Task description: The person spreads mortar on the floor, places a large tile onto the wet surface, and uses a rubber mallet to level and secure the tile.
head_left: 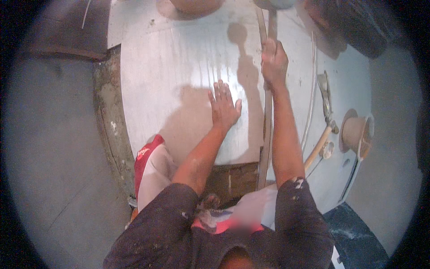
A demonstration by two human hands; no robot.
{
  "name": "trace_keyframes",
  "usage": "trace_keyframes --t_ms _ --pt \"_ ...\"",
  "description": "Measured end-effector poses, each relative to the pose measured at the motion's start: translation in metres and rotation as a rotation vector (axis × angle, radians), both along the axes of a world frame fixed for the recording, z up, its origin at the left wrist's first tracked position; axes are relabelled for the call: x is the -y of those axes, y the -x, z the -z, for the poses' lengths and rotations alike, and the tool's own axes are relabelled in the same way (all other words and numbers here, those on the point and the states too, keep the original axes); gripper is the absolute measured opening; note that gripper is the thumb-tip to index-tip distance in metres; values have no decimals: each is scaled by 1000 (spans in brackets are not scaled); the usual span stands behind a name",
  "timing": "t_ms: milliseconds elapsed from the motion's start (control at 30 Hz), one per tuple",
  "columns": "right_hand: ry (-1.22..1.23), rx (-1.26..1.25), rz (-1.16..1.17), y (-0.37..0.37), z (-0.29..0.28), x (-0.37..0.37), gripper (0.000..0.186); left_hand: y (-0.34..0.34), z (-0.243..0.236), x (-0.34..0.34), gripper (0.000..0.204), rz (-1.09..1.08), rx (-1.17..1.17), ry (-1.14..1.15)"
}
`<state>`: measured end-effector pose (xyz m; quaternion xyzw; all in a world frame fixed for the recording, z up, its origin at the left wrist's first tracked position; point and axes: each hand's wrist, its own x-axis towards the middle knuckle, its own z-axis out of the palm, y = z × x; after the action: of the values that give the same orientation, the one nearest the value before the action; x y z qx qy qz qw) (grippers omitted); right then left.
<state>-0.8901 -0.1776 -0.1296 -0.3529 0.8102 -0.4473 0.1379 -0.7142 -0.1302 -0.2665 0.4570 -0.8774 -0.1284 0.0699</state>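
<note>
My left hand [225, 105] is over a pale, shiny sheet-like work surface [179, 58], with its fingers stretched out and nothing in it. It looks flat against the surface. Farther off and to the right, my right hand [274, 62] is closed round the handle of a tool [272, 26]. The tool's rounded, pale head [275, 3] is cut off by the top edge, so its kind cannot be told. Beneath that hand and forearm a long, narrow wooden strip [268, 121] runs from far to near.
At right lie a metal tool [325, 92], a wooden-handled tool [319, 145] and a small round dish [327, 150], beside a brownish pot [356, 132]. A round brown vessel [197, 5] stands at the far edge. Red-and-white cloth [154, 172] hangs near my left arm.
</note>
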Motion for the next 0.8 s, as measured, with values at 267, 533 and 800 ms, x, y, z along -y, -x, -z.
trace_keyframes --t_ms 267,533,800 --pt "-274 -129 18 7 77 -32 47 13 -3 -2 79 22 18 -35" --pt "-211 270 184 -13 -20 -126 41 4 4 -5 79 11 -77 31" --pt "-435 -10 477 4 6 -292 42 7 12 -11 79 11 -88 92"
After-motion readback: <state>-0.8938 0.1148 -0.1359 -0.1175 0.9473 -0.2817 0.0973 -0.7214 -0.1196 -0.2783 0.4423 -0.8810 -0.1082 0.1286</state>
